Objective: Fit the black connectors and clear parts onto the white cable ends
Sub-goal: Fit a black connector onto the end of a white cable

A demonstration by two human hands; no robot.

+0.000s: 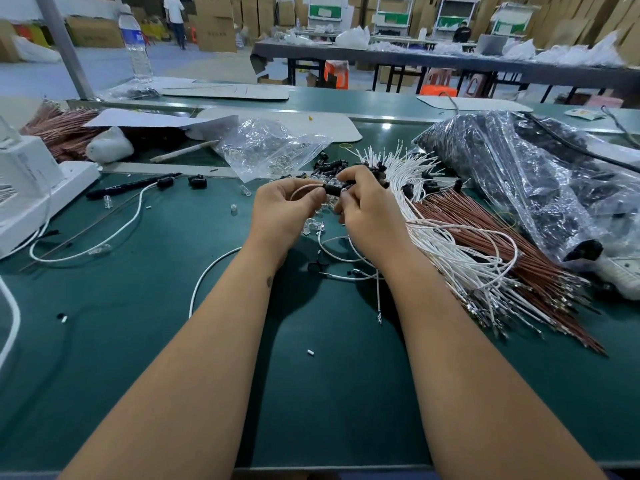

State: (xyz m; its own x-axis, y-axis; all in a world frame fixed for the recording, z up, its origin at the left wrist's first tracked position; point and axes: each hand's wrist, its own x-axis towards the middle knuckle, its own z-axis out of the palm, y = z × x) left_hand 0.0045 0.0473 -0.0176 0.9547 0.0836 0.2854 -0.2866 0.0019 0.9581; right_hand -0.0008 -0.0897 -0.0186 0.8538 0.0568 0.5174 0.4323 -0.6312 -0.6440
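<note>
1. Green matting covers the long workbench (pixel 138 341), with stacked cardboard boxes and other tables in the warehouse behind it.
2. Both bare forearms reach forward to the middle of the bench, hands raised just above the mat.
3. The left hand (pixel 282 211) has its fingers curled, pinching a thin white cable (pixel 304 188) that loops up over its fingertips.
4. The right hand (pixel 369 209) curls round the other end of a small black cylindrical connector (pixel 334 188), which sits between the two hands with the cable running into it.
5. Whether a clear part is already fitted on that cable end cannot be told; the fingers hide it.
6. Loose small clear plastic caps (pixel 313 226) lie on the mat just under the hands, and more loose black connectors (pixel 332 166) lie just beyond them.
7. A fan of white cables with metal terminals (pixel 450 244) spreads to the right of the right hand, lying over a bundle of reddish-brown wires (pixel 502 237).
8. A crumpled clear plastic bag of clear parts (pixel 270 147) lies behind the hands.
9. A large clear plastic bag full of black parts (pixel 519 174) sits at far right.
10. A black pen (pixel 131 185) lies to the left, near a white boxy device (pixel 31 188).
11. A clear plastic water bottle (pixel 136 46) stands at the back left.
</note>
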